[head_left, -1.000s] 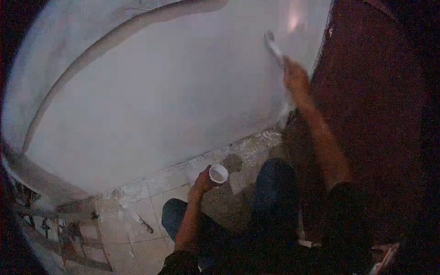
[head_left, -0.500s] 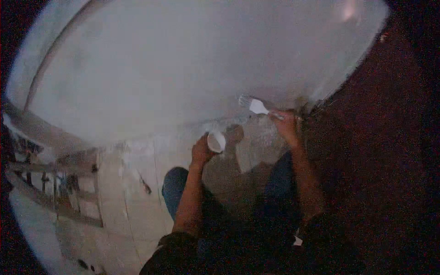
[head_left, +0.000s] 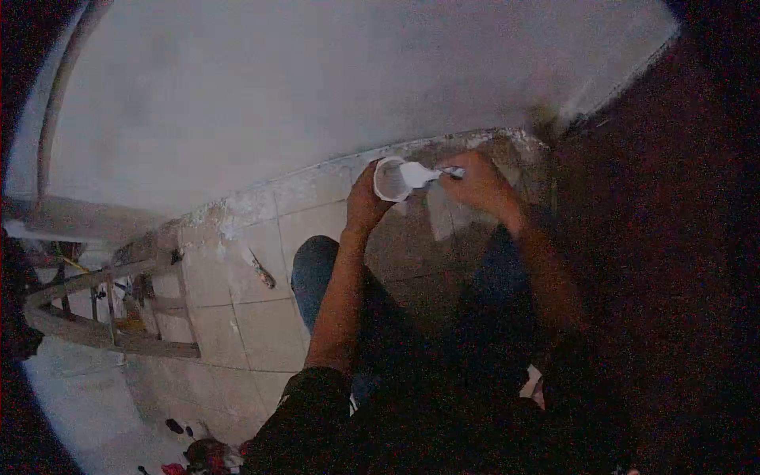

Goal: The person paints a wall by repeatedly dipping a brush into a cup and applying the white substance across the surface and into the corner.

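Observation:
My left hand (head_left: pixel 366 204) is wrapped round a white cup (head_left: pixel 381 182), its mouth tilted toward me. In my right hand (head_left: pixel 483 188) is a paintbrush (head_left: pixel 419 173), gripped by its handle. The white-coated head of the brush lies at the right side of the cup's mouth; its bristle tips are at or inside the opening, and I cannot tell how deep. Both hands are above the floor, close to the foot of a white wall (head_left: pixel 301 87). What is inside the cup is hard to make out.
White flecks mark the tiled floor (head_left: pixel 261 328) along the wall. A slim tool with a patterned handle (head_left: pixel 262 271) lies on the tiles. A wooden ladder-like frame (head_left: pixel 111 342) lies to the left, and reddish and dark items (head_left: pixel 207 455) are at the bottom left. Deep shadow covers the right.
My right hand has brought the paintbrush away from the wall's lower part to the cup. The cup has risen in the view in my left hand, and the camera's view has shifted.

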### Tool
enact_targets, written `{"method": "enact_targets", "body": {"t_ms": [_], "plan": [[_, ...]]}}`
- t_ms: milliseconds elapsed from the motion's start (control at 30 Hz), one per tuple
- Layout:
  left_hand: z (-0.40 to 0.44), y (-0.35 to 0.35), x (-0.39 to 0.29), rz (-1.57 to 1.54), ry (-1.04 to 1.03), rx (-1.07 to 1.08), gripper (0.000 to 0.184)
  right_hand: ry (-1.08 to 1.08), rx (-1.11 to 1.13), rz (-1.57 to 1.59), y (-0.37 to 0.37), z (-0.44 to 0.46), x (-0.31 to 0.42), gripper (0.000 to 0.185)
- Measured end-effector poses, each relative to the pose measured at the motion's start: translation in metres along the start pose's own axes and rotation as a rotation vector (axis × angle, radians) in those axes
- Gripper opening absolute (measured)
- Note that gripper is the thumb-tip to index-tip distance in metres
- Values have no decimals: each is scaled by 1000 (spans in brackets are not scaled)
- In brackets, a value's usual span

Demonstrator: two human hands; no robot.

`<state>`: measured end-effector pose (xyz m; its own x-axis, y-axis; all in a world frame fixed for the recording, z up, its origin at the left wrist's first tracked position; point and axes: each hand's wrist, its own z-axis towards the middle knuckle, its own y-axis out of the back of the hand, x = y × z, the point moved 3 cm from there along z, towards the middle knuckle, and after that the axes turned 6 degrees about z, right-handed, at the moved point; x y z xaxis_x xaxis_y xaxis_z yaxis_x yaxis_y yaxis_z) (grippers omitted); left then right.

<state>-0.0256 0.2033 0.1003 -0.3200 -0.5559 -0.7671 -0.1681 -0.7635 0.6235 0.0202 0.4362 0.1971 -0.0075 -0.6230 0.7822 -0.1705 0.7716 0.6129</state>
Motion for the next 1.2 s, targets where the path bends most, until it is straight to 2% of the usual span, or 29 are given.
{"method": "enact_targets", "body": {"t_ms": [33,133,167,233,300,467,533,733,867,933,1000,1067,1133,1200], "plan": [[0,-2,2,1,-1,11,71,84,-60,-66,-9,-1,6,34],[1,-11,-2,49,-81,13,73,128,-100,-228,-30,0,13,30],[-1,-13,-4,37,-71,19,74,117,-105,-225,-34,-1,14,30],[-1,-18,-4,26,-62,34,75,-40,-11,-273,-37,-2,25,30],[-1,-19,-3,12,-125,6,77,-31,19,-306,-49,3,18,29],[-2,-28,2,-40,-97,18,76,40,32,-351,-66,11,4,29],[-3,-25,5,-29,-87,13,76,-43,29,-315,-63,7,13,28],[-2,-19,-7,-54,-56,77,75,9,-10,-284,-68,14,-6,27],[-3,-21,2,-44,-146,20,75,6,-38,-191,-69,19,-19,28],[-1,-16,-4,-73,-161,-11,75,-96,19,-135,-50,17,-9,30],[3,-14,0,80,9,6,79,-38,-40,-88,-45,21,-14,33],[5,-9,4,65,0,2,81,22,-99,-39,-40,23,-18,36],[3,-15,19,46,-13,-2,83,-94,-53,34,-34,21,-19,43],[3,-24,36,113,31,13,85,-87,-14,16,-32,21,-23,46]]}}
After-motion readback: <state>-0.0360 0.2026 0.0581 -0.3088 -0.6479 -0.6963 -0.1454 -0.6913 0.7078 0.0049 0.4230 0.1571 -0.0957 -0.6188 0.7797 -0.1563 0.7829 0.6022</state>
